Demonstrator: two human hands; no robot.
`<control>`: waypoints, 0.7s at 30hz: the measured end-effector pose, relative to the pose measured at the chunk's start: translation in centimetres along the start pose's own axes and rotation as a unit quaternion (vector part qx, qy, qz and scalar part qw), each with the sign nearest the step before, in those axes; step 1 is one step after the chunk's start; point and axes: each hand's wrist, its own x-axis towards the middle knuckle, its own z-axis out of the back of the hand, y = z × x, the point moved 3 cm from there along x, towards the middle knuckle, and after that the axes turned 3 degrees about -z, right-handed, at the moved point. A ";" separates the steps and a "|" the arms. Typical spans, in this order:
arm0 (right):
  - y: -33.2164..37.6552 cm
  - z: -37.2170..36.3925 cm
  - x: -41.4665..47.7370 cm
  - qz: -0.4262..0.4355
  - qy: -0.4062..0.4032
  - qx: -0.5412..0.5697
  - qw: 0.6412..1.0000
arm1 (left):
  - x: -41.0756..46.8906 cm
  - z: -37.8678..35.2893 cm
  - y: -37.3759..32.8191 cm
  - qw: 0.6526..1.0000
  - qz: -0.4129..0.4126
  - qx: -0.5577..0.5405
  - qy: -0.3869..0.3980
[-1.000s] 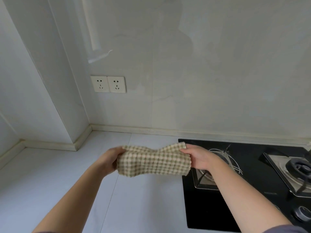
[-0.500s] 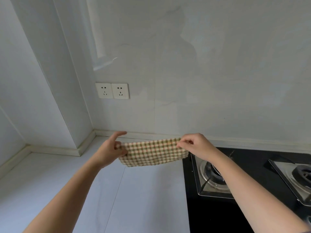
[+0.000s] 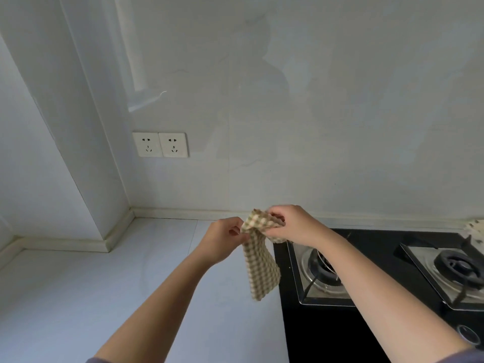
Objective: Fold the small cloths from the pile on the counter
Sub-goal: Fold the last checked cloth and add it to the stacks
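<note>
Pale counter [image 3: 125,297] fills the lower left of the frame, a black gas stove [image 3: 327,336] the lower right. At centre, the left hand [image 3: 222,241] pinches and the right hand [image 3: 296,226] curls round the top edge of one checked cloth [image 3: 262,271], the hands almost meeting, evidently to bring its ends together for a fold. The remainder hangs free above the counter beside the stove, probably held clear so it drops straight.
</note>
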 end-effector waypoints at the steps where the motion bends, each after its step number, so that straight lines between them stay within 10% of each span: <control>1: -0.9 0.2 -0.4 -0.015 0.005 -0.019 1.000 | 0.0 0.3 0.2 1.000 -0.001 0.004 0.006; 21: 0.7 1.1 -1.7 0.109 -0.081 0.054 0.989 | -0.4 3.1 -4.2 0.965 -0.194 0.179 0.009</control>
